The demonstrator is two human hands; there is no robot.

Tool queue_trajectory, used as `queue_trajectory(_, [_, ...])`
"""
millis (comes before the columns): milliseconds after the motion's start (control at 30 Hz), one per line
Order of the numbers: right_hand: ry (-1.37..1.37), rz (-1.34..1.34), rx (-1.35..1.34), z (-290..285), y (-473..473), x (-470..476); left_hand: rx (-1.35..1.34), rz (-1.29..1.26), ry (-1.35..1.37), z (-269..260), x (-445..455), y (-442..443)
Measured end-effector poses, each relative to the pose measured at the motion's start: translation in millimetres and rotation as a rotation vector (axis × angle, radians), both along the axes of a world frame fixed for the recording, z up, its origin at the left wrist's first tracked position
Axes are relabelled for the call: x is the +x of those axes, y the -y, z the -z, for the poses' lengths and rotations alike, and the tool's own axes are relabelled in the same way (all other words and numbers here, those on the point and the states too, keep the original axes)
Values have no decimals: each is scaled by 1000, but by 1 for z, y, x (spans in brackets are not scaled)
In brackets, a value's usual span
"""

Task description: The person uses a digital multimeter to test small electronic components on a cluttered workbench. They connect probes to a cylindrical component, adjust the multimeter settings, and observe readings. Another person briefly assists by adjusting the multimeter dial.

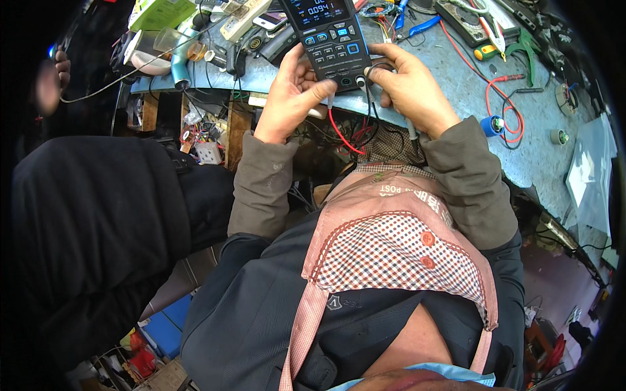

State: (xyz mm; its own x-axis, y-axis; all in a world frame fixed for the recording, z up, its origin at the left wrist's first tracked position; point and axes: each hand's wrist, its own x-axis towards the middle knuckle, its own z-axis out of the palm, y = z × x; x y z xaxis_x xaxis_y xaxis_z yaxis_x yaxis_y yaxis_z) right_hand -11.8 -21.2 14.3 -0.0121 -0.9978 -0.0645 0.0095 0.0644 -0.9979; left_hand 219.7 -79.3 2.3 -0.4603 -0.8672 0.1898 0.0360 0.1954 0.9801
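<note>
A black handheld meter (337, 54) with a lit screen and several buttons is held between both hands at the bench edge. My left hand (299, 93) grips its lower left side, the thumb near the bottom sockets. On the other side my right hand (408, 80) holds the lower right corner, thumb beside a plugged-in connector (361, 81). A red lead (342, 134) hangs from a left socket and black leads drop from the right. A grey-handled probe (412, 131) hangs below my right hand.
Blue-handled pliers (424, 25), a red test lead (522, 122), a green clamp (528, 54), an analog multimeter (477, 22) and a blue cylindrical part (492, 125) lie to the right. A phone (270, 20) and a teal bottle-like item (180, 71) are at the left. Another person in black sits at the left.
</note>
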Motion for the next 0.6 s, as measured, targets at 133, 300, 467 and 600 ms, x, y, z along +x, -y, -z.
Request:
queue_trajectory(133, [27, 106, 25, 1, -4, -5, 60, -24, -38, 0, -3, 3])
queue_trajectory(300, [-7, 141, -102, -7, -27, -11, 45, -75, -14, 7, -6, 3])
queue_trajectory(467, [-335, 250, -648, -29, -45, -21, 75, -143, 18, 2, -14, -6])
queue_trajectory(600, [-261, 259, -831, -48, -61, -22, 68, -95, 38, -5, -14, -4])
